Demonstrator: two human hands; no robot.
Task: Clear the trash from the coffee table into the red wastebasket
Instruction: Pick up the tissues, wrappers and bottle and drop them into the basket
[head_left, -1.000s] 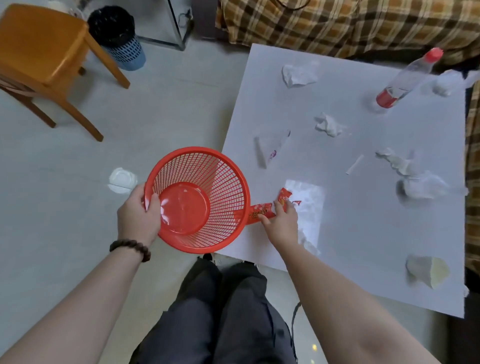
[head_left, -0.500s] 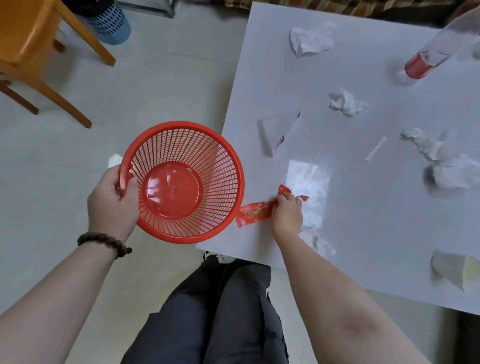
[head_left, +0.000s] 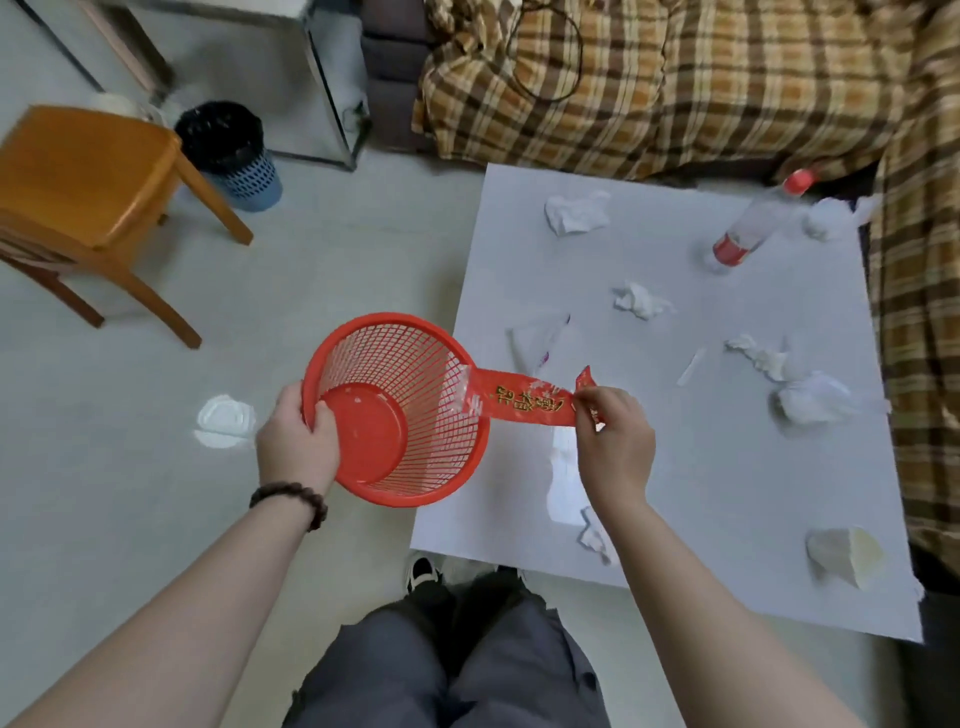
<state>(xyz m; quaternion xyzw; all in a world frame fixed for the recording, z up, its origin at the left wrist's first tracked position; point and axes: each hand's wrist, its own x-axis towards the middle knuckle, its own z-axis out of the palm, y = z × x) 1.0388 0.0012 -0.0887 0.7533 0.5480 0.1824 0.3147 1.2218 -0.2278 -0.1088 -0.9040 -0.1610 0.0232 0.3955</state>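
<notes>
My left hand (head_left: 296, 441) grips the near rim of the red wastebasket (head_left: 395, 410), held tilted beside the left edge of the white coffee table (head_left: 727, 493). My right hand (head_left: 615, 441) pinches one end of a long red wrapper (head_left: 524, 402), lifted off the table; its far end reaches over the basket's rim. Crumpled tissues lie on the table at the back (head_left: 576, 213), in the middle (head_left: 641, 301) and at the right (head_left: 810, 397). A clear bottle with a red cap (head_left: 753, 223) lies at the back right. A paper cup (head_left: 844, 556) lies at the front right.
A wooden chair (head_left: 88, 197) and a black-lined bin (head_left: 228, 150) stand at the back left. A white lid (head_left: 226, 421) lies on the floor left of the basket. A plaid-covered sofa (head_left: 701, 83) borders the table's back and right. My legs are below the table's front edge.
My right hand has lifted the red wrapper off the table, and its free end now hangs over the basket's rim. The basket has tipped toward the table. The camera view has shifted.
</notes>
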